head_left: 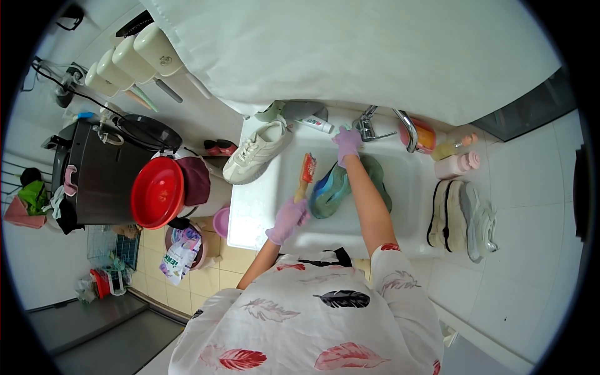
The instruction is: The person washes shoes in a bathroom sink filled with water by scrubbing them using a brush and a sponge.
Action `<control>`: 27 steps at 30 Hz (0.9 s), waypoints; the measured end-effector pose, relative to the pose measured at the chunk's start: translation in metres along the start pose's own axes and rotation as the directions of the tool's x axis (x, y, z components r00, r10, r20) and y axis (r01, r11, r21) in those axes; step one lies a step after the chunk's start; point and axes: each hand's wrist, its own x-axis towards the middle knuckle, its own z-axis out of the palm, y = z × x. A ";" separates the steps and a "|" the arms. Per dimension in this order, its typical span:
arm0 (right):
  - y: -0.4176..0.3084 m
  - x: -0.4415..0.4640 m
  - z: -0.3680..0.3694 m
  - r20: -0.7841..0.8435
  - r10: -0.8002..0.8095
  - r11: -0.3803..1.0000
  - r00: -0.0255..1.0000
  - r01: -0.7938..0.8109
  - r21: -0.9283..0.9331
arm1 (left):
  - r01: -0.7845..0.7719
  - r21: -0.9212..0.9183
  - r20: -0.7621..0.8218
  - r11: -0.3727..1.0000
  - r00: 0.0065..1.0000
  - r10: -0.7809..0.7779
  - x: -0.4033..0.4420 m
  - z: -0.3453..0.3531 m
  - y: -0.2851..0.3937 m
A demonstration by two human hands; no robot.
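My left hand [289, 220], in a pink-purple glove, is closed around the wooden handle of a brush [308, 169] with an orange-red head, pointing up beside the basin. My right hand [347, 142], gloved alike, is at the back rim of the white sink [406, 187], between a white-and-green tube [317, 124] and the chrome faucet [367, 128]. Its fingers are bent over something small and pale green that is too small to name. Below my right forearm, a greenish-blue shoe [331, 192] and a second similar shoe [379, 178], partly hidden by the arm, lie in the basin.
A white sneaker [257, 152] rests on the left ledge. To the right are a pink bottle [455, 165], an orange container [426, 137], beige insoles or shoe parts [447, 215] and clear plastic items. A red basin [157, 192] stands left. White cloth [362, 56] hangs above.
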 end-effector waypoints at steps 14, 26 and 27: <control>0.052 -0.065 -0.062 0.217 -0.171 0.910 0.961 0.238 -0.339 | -0.022 -0.110 0.136 0.994 0.990 0.036 -0.002 0.009 0.000; 0.053 -0.174 -0.064 0.314 0.069 0.972 0.947 -0.134 0.193 | -0.099 0.336 0.280 0.937 0.960 0.001 0.001 0.028 -0.012; 0.058 -0.167 -0.075 0.281 0.060 0.977 0.958 -0.114 0.180 | -0.271 0.564 0.264 0.780 0.954 0.140 0.009 0.024 -0.022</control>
